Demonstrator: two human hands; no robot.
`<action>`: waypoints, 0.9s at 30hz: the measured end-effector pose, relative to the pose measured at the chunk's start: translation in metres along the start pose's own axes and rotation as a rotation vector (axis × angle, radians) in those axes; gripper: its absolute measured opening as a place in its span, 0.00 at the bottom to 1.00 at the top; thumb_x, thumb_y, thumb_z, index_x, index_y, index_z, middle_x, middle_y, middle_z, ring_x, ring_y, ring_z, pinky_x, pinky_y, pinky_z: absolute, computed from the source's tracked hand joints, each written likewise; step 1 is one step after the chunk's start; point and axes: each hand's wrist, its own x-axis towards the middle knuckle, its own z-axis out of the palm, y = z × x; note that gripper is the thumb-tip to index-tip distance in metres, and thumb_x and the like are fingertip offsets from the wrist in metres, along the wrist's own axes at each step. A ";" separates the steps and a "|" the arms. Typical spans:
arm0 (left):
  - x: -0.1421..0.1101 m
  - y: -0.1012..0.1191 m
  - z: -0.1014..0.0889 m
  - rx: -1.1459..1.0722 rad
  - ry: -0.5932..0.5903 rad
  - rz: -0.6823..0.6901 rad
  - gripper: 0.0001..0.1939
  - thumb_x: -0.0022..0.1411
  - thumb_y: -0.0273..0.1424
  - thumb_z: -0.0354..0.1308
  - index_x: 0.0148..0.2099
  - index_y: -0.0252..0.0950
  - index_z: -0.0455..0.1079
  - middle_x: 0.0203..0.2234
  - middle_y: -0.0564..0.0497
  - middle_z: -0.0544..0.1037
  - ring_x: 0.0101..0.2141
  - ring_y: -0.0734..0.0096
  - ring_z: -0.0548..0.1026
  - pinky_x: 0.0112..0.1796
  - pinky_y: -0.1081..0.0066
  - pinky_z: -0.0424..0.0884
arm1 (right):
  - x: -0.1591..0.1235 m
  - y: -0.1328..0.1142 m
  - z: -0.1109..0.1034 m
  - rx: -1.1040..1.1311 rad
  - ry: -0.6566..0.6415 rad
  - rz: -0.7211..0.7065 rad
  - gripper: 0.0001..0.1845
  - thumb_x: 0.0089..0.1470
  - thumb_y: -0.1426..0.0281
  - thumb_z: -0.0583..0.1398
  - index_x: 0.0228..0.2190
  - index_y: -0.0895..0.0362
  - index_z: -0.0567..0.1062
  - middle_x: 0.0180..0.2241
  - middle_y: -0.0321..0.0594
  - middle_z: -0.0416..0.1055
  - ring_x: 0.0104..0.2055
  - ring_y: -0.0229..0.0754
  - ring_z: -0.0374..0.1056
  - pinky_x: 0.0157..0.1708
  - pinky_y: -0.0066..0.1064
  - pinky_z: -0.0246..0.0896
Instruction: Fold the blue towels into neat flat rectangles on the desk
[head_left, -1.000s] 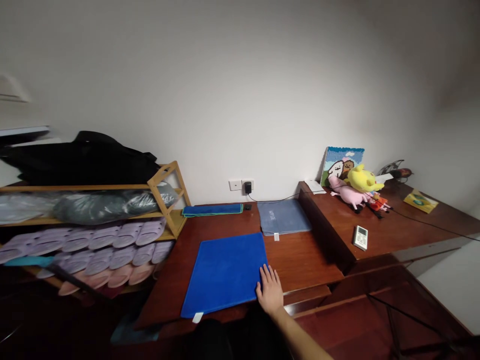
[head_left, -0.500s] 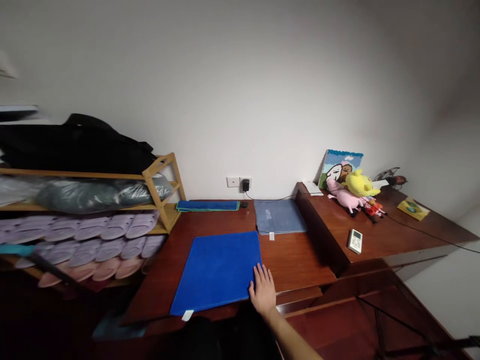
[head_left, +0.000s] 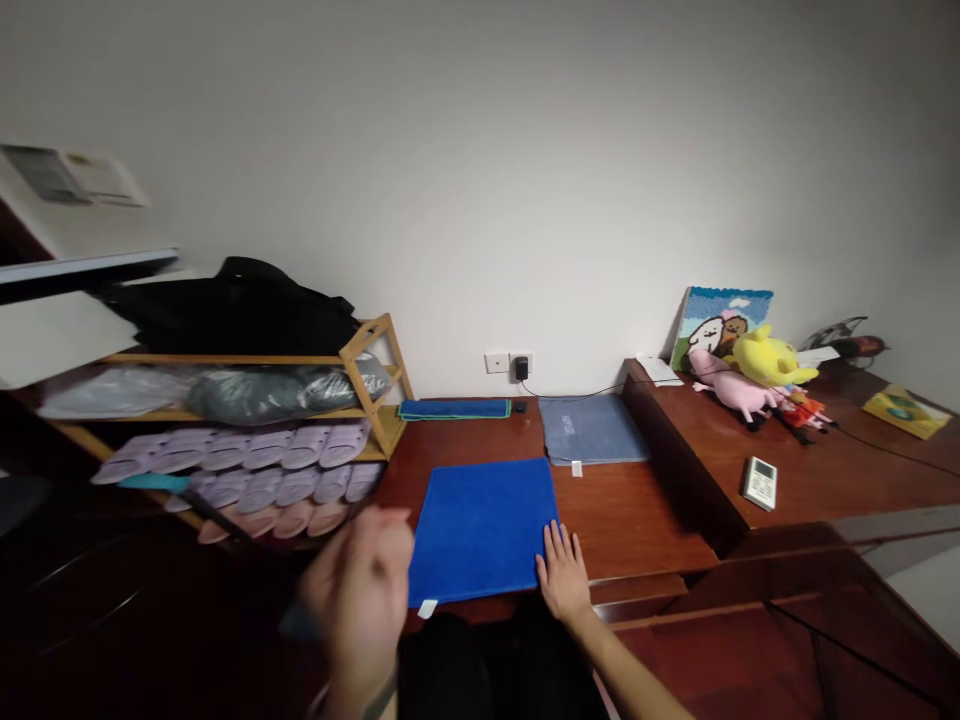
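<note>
A bright blue cloth (head_left: 487, 530) lies spread flat on the brown wooden desk (head_left: 630, 520), with a white tag (head_left: 427, 608) at its near left corner. My right hand (head_left: 564, 572) rests at the cloth's lower right edge, fingers spread, fingertips touching the cloth and the wood beside it. My left hand (head_left: 367, 580) is raised at the left of the cloth, near the camera. Motion smears its fingers, which look curled, and I cannot tell whether they hold anything. Farther back lie a folded grey-blue cloth (head_left: 596, 430) and a folded blue cloth with green edging (head_left: 454, 409).
Left stands a wooden rack (head_left: 390, 430) with several purple slippers (head_left: 300, 445) and a black bag (head_left: 247, 305). On the higher cabinet at right are plush toys (head_left: 765, 360), a white remote (head_left: 760, 483) and a picture (head_left: 724, 320). A black cable runs from the plugged-in adapter (head_left: 521, 368).
My left hand has come into view at the lower left. The camera view has swung left, so the desk appears farther right. My right hand stays at the cloth's edge.
</note>
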 end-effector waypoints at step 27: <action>-0.062 -0.259 0.023 1.050 -0.673 0.332 0.26 0.74 0.43 0.46 0.68 0.43 0.66 0.65 0.45 0.70 0.65 0.51 0.65 0.63 0.46 0.62 | 0.157 0.009 0.001 -0.035 -0.111 0.109 0.39 0.69 0.54 0.36 0.72 0.63 0.42 0.74 0.37 0.32 0.76 0.42 0.27 0.73 0.39 0.20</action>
